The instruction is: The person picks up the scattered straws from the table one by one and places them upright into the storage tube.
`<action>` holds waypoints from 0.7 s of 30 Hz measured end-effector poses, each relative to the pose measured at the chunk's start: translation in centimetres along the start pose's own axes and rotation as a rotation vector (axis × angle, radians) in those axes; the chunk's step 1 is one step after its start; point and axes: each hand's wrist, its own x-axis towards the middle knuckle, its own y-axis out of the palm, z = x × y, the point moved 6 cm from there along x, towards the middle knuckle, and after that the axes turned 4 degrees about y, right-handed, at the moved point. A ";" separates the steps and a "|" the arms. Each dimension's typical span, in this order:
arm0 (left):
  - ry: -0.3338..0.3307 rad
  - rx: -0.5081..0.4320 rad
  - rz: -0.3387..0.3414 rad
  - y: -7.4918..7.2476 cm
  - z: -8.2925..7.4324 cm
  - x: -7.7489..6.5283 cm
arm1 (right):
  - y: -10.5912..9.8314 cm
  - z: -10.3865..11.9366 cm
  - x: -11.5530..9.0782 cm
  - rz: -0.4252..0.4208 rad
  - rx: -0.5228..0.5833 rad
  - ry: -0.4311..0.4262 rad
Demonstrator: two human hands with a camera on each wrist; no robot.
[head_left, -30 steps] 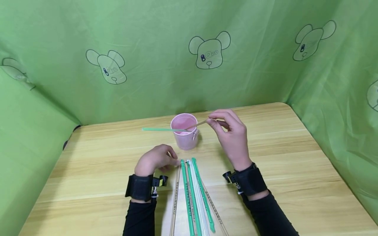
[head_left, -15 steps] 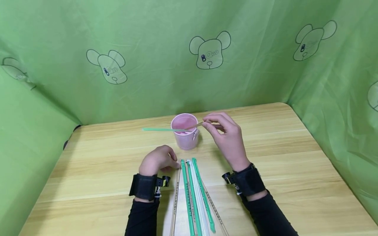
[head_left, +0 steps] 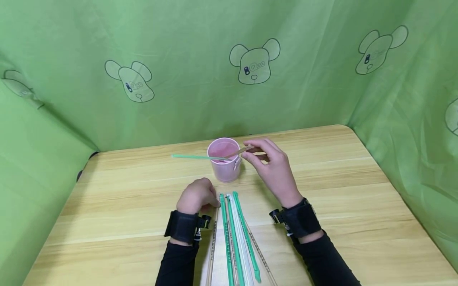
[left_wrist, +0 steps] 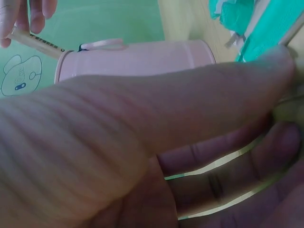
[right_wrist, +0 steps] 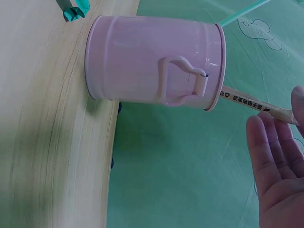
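A pink bucket (head_left: 226,169) stands toward the back of the table. A green-wrapped straw (head_left: 191,156) lies slanted across its rim, sticking out left, and a brown paper-wrapped straw (right_wrist: 247,100) leans out to the right. My right hand (head_left: 273,169) is at that brown straw's outer end, thumb and fingers parted around it. In the right wrist view its fingers are nearly straight under the straw. My left hand (head_left: 196,196) is low in front of the bucket, fingers bent, thumb and index at the top end of another brown straw (head_left: 212,246). I cannot tell whether they pinch it.
Several wrapped straws lie side by side toward the front edge: green straws (head_left: 227,242), white straws (head_left: 241,242) and a brown straw (head_left: 260,254) slanting off right. Green curtains (head_left: 193,111) with bear drawings enclose the wooden table (head_left: 358,206) at the back and sides.
My right hand has moved left toward the bucket, and its thumb and index have parted around the brown straw. My left hand has shifted right and slightly down against the leftmost straw's end.
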 end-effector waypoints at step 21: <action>-0.062 0.081 -0.054 0.8 -0.8 0.6 | 0.0 -0.2 0.1 0.029 0.035 0.074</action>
